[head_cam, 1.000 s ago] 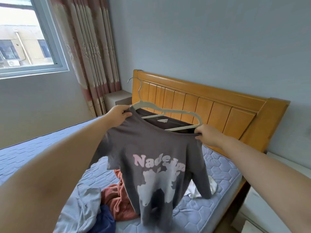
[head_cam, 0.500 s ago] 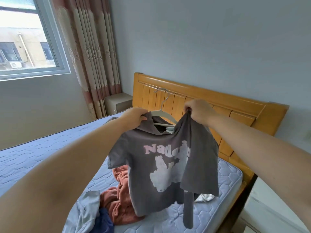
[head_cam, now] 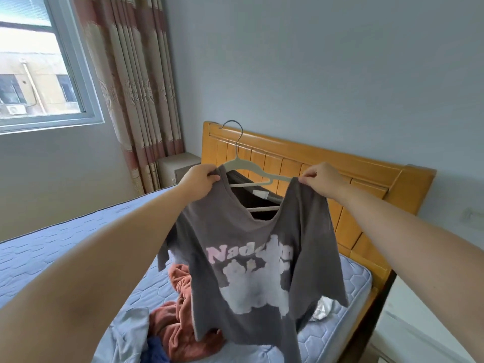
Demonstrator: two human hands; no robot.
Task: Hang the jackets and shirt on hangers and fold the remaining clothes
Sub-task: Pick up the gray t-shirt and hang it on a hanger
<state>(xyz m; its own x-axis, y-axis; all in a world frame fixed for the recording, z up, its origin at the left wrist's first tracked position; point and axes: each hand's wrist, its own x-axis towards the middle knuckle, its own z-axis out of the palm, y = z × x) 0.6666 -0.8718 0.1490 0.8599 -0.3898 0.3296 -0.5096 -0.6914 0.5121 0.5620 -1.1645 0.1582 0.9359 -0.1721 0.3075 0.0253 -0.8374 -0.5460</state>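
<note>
A grey T-shirt (head_cam: 251, 239) with pink lettering and a white print hangs in the air over the bed, its neck around a pale hanger (head_cam: 243, 166) with a metal hook. My left hand (head_cam: 200, 179) grips the shirt's left shoulder together with the hanger's end. At the other shoulder my right hand (head_cam: 323, 176) pinches the fabric by the hanger's right end. Under the shirt on the mattress lie a rust-coloured garment (head_cam: 178, 320), a light blue one (head_cam: 128, 334), a dark blue one (head_cam: 157, 353) and a white piece (head_cam: 323, 307).
The blue quilted mattress (head_cam: 65, 244) stretches to the left. A wooden headboard (head_cam: 366, 179) stands behind the shirt against the blue wall. Curtains (head_cam: 131, 82) and a window (head_cam: 34, 61) are at the left, a small cabinet (head_cam: 178, 163) in the corner, white furniture (head_cam: 419, 323) to the right.
My right hand moved right and spread the shirt's shoulder back out over the hanger's end. The shirt now hangs wide and facing me; the hanger's hook stands upright.
</note>
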